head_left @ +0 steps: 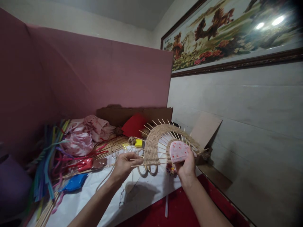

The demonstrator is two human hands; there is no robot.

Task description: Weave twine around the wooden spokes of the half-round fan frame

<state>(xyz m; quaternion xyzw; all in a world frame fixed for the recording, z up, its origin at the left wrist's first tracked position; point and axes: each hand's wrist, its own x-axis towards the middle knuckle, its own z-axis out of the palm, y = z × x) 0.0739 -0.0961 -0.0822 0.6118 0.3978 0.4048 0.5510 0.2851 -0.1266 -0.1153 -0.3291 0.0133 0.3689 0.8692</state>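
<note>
A half-round woven fan (152, 148) of tan twine on thin sticks is held up over the table, its stick tips pointing outward. Pink cloth with red dots (179, 150) covers its small inner half-circle. My right hand (187, 168) grips the fan at this cloth, thumb on top. My left hand (125, 164) is closed at the fan's left edge, fingers pinched around the stick ends. A length of twine (104, 183) trails on the table beside my left wrist. Below the fan, two rounded loops (148, 171) resemble scissor handles; the rest of them is hidden.
On the left lie a bundle of coloured strips (44, 167), pink cloth (87, 132), thin sticks (113, 145) and a blue packet (75, 182). White sheeting (94, 201) covers part of the red tabletop (180, 208). A clear stick (166, 201) lies near the front. Cardboard (205, 129) leans against the wall.
</note>
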